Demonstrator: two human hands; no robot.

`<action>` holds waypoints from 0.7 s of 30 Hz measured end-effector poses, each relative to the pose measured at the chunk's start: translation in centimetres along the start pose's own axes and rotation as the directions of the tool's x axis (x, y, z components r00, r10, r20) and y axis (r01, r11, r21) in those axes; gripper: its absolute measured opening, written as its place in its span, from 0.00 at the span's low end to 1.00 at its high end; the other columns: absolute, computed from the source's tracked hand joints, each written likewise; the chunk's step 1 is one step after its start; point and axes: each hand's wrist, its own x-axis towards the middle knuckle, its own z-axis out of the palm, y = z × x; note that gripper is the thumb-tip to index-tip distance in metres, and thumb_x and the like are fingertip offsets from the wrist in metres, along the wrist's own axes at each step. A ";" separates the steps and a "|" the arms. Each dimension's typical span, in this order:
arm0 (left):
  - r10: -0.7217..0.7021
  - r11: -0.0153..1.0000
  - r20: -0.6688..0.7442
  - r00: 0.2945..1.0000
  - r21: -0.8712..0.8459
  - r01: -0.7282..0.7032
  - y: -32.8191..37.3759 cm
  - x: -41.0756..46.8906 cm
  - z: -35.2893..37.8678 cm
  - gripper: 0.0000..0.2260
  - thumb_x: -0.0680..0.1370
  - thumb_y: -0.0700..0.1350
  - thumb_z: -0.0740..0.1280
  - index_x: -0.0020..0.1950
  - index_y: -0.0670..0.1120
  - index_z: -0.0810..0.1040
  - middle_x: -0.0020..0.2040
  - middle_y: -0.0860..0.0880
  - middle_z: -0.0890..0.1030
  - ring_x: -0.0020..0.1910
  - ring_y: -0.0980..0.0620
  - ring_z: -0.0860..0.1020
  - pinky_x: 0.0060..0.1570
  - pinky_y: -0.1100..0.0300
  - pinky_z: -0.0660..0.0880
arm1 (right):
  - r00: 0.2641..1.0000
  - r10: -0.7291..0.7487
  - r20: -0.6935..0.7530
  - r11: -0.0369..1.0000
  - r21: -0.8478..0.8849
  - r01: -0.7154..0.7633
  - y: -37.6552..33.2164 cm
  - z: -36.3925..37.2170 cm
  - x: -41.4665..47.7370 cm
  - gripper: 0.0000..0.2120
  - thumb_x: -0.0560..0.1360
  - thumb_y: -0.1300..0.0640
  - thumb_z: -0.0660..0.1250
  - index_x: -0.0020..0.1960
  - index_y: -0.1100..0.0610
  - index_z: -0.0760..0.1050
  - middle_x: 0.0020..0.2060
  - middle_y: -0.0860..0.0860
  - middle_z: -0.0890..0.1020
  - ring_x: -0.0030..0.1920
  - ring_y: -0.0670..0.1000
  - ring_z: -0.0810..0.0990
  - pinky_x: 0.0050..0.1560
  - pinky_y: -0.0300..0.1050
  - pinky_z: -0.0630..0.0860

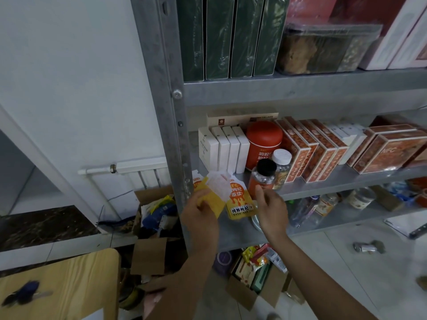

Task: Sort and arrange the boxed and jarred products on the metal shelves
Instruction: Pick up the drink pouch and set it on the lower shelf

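View: head camera, looking forward and down at the shelving.
Left hand [201, 213]: fingers curled round the lower edge of a flat yellow pouch [213, 202], held at the near left end of the grey metal middle shelf [346, 179]. White-backed pouches [219, 184] fan out behind it.
Right hand [273, 210]: fingers loose and spread, gripping nothing. One raised fingertip is just near of the black-capped clear jar with an orange label [263, 179].
Between the hands: a yellow pouch with orange print [240, 203] stands upright at the shelf's front edge. I cannot tell whether the left hand also holds it.
Middle shelf, left to right: four white upright boxes [224, 151], a red round tin [263, 144] and a white-capped clear jar [280, 167] beside the black-capped one. Next is a row of orange patterned boxes [312, 153], then larger orange-brown boxes [388, 151] at the far right.
Upper shelf: dark green upright boxes [226, 38] at the left, with a clear plastic tub of brown contents [323, 49] to their right.
Floor, near: an open cardboard box of mixed packets [249, 282].
Near left: a pale wooden surface [60, 285].
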 end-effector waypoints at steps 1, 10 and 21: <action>-0.126 0.980 0.014 0.992 -0.154 0.127 0.4 -0.2 0.0 0.19 0.77 0.27 0.61 0.44 0.52 0.79 0.54 0.50 0.80 0.55 0.50 0.77 0.54 0.62 0.76 | 0.996 0.061 0.062 0.985 0.160 -0.070 -0.6 0.0 0.0 0.19 0.81 0.45 0.59 0.44 0.58 0.80 0.41 0.54 0.84 0.42 0.52 0.81 0.45 0.48 0.75; -0.403 0.777 0.333 0.853 -0.367 0.511 1.4 -2.1 0.2 0.08 0.75 0.32 0.70 0.46 0.45 0.81 0.55 0.46 0.79 0.51 0.48 0.79 0.32 0.66 0.77 | 0.688 0.130 0.714 0.717 0.412 -0.563 -4.4 -0.7 1.7 0.14 0.73 0.59 0.73 0.57 0.61 0.79 0.47 0.55 0.86 0.47 0.54 0.86 0.45 0.48 0.82; 0.068 0.944 0.455 0.888 0.259 -0.205 1.0 -1.6 -0.6 0.04 0.79 0.45 0.67 0.53 0.51 0.79 0.56 0.51 0.77 0.57 0.54 0.74 0.59 0.53 0.71 | 0.837 0.127 0.533 0.885 0.320 -0.338 -5.1 -0.8 1.0 0.07 0.79 0.62 0.64 0.57 0.55 0.75 0.48 0.52 0.82 0.42 0.51 0.81 0.35 0.42 0.78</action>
